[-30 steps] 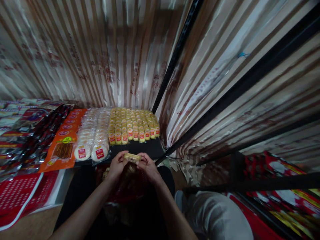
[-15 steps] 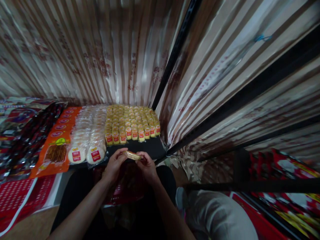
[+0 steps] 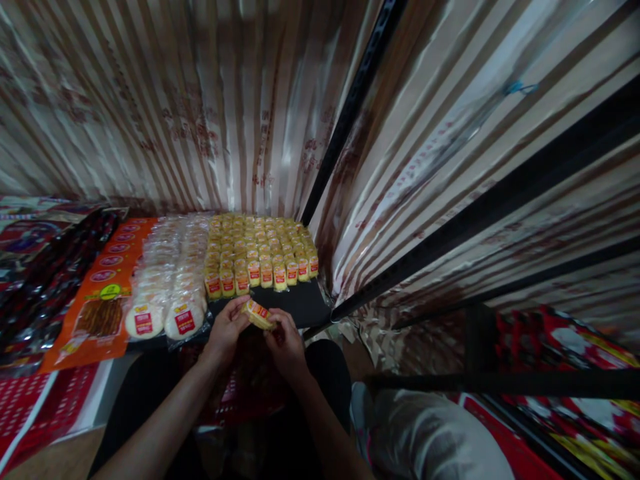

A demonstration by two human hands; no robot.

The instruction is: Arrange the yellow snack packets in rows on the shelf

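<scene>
Between my two hands is a small yellow packaged cake (image 3: 259, 314) in clear wrap with a red and white label. My left hand (image 3: 228, 328) pinches its left end, and my right hand (image 3: 287, 343) grips the right end. Just beyond my hands, rows of similar yellow packaged cakes (image 3: 265, 257) stand on a black shelf (image 3: 300, 301). To their left lie rows of round white wrapped cakes (image 3: 185, 319) with red labels. Below my hands, a red basket (image 3: 235, 400) sits between my knees, its contents too dark to make out.
Orange snack packets (image 3: 103, 307) and dark glossy packets (image 3: 45, 273) lie on the left. A red basket with a white handle (image 3: 60, 407) is at lower left. Black shelf posts (image 3: 345, 120) and striped plastic sheeting (image 3: 240, 100) enclose the space. Red packets (image 3: 565, 333) fill a right-hand shelf.
The held cake has turned so that its red label now faces up towards me. My right hand has dropped slightly. The whole view has shifted a little.
</scene>
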